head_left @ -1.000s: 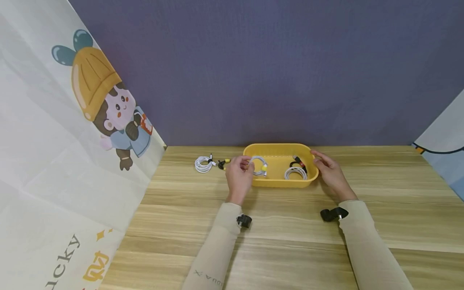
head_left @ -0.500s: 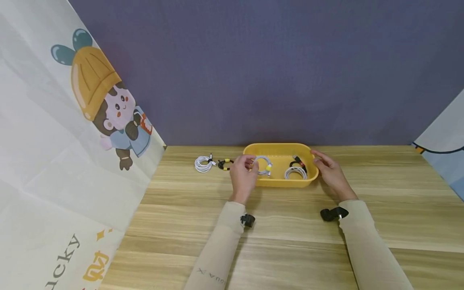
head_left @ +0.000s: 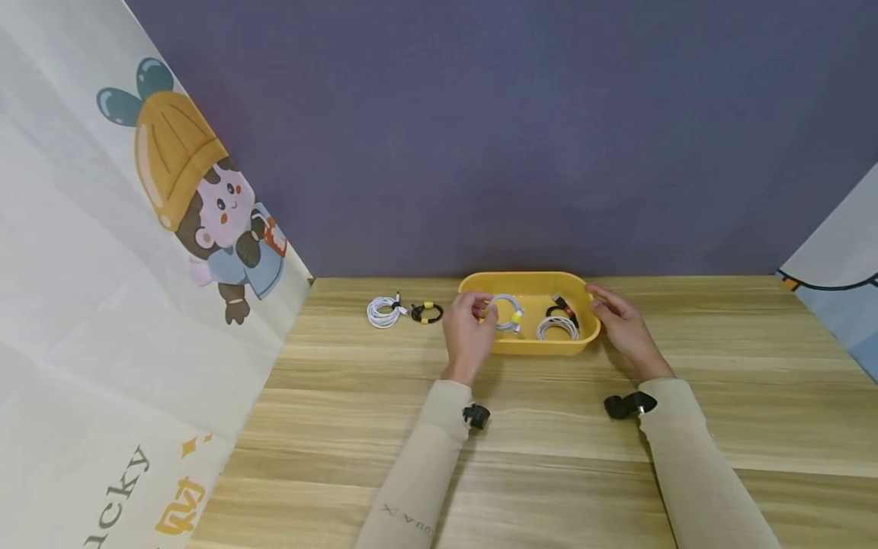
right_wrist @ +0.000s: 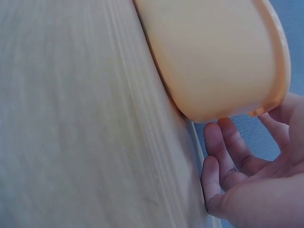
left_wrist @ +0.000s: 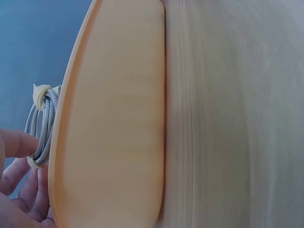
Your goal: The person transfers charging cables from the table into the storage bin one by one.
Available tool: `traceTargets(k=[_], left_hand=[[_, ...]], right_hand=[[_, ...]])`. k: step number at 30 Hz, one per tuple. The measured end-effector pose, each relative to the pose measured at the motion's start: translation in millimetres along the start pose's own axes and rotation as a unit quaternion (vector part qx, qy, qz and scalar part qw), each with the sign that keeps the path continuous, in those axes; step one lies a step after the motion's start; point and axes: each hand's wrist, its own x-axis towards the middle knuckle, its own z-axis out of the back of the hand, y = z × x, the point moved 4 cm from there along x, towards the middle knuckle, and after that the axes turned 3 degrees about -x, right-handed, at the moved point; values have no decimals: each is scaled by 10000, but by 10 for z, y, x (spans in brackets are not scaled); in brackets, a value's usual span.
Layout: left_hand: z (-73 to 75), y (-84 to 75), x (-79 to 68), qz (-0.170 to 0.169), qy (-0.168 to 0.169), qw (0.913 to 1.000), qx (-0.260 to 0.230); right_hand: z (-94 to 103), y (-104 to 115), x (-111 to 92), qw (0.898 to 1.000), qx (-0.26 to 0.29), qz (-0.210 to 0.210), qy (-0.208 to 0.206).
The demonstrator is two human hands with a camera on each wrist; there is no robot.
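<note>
My left hand (head_left: 469, 329) pinches a coiled light-grey cable (head_left: 506, 314) with a yellow tie, over the left part of a yellow plastic basket (head_left: 528, 348). In the left wrist view the thumb and fingers grip the coiled cable (left_wrist: 43, 121) just above the rim. My right hand (head_left: 623, 326) holds the basket's right end, thumb at the rim and fingers along the outer wall (right_wrist: 223, 61). Inside the basket, on the right, lie a white coiled cable (head_left: 557, 328) and a black cable with a red tie (head_left: 565, 307).
Left of the basket, a white coiled cable (head_left: 386, 313) with a black tie and a black coiled cable (head_left: 427, 313) with yellow ties lie on the wooden table (head_left: 549, 457). A dark blue partition (head_left: 480, 137) rises behind the table's far edge.
My left hand has moved to the right with the grey cable, further in over the basket, uncovering the black cable on the table. The right hand has stayed on the basket's end.
</note>
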Motion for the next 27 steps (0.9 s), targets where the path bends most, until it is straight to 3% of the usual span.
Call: traceTargets(k=[17, 27], left_hand=[[-73, -7, -9, -47, 63, 9998, 208], [-136, -40, -39, -146, 285, 9980, 552]], right_hand=[[-17, -11, 9, 10000, -47, -40, 50], [-9, 15, -7, 9998, -206, -34, 22]])
